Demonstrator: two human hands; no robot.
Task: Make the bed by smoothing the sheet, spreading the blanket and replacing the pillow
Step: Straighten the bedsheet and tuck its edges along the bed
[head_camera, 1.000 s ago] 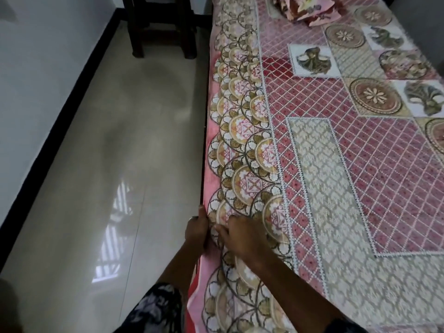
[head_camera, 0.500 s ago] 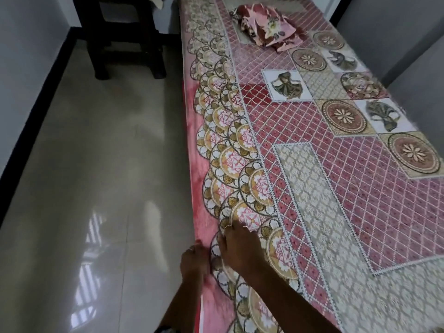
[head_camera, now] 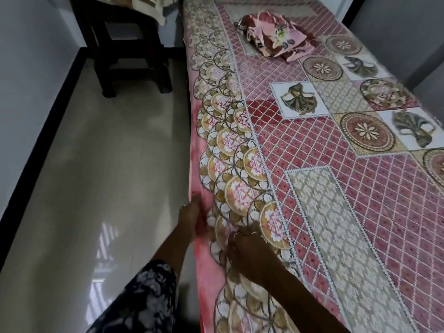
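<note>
The pink and red patterned sheet [head_camera: 312,164] lies spread over the bed. My left hand [head_camera: 192,216] lies flat against the sheet's pink border at the bed's left edge, fingers pointing forward. My right hand [head_camera: 248,252] rests palm down on top of the sheet just inside that edge, fingers bent and pressing the cloth. A crumpled pink floral cloth [head_camera: 274,37] sits at the far end of the bed. I see no pillow.
A dark wooden stool [head_camera: 129,51] with a pale cloth [head_camera: 153,10] on it stands on the floor by the bed's far left corner. Shiny tiled floor [head_camera: 101,176] runs along the left. Grey walls close in on the left and far right.
Both hands have slid forward along the bed's left edge. My view has risen, so the far end of the bed and the stool now show.
</note>
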